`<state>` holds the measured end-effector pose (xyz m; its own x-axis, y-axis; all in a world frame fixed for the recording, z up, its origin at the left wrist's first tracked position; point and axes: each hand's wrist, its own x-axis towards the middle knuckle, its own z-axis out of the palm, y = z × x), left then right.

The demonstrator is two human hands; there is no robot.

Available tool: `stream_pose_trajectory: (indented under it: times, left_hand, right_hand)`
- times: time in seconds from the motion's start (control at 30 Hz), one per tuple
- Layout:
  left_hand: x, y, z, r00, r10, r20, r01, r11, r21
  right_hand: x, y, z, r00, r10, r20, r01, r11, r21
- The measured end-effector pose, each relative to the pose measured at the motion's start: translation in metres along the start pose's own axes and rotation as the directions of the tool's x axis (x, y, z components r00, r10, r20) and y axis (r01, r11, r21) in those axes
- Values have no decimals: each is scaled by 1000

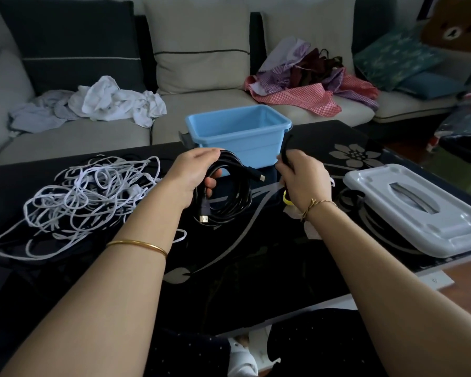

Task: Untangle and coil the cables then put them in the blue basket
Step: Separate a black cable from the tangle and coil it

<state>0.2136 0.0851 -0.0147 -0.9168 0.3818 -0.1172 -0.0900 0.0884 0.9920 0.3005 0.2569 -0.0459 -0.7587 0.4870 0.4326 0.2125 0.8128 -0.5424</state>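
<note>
A coiled black cable (233,191) hangs above the dark table, and my left hand (195,175) grips it at the top of the loop. One plug dangles at the bottom and another sticks out to the right. My right hand (302,180) pinches a thin black strap (285,151) that stands upright; something yellow (287,199) shows below that hand. The blue basket (239,137) sits empty just behind both hands. A tangle of white cables (87,194) lies on the table at the left.
A grey plastic lid (422,210) lies on the table at the right, over dark cables. The black glass table (242,268) has a flower pattern. Behind it a sofa holds white cloth (114,102) and red checked cloth (305,85).
</note>
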Motion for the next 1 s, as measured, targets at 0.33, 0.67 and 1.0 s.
stream_pose_trajectory:
  times: [0.33, 0.67, 1.0]
  left_hand:
    - [-12, 4, -38, 990, 11, -141, -8, 1000, 15]
    - [-25, 7, -58, 985, 54, -164, -50, 998, 28]
    - [-28, 9, -63, 987, 62, -148, -59, 998, 24]
  right_hand:
    - [-11, -70, 1, 860, -415, 295, 449, 892, -54]
    - [-13, -98, 38, 832, -496, 249, 550, 798, -247]
    - [-24, -106, 71, 817, -573, 62, 553, 749, -365]
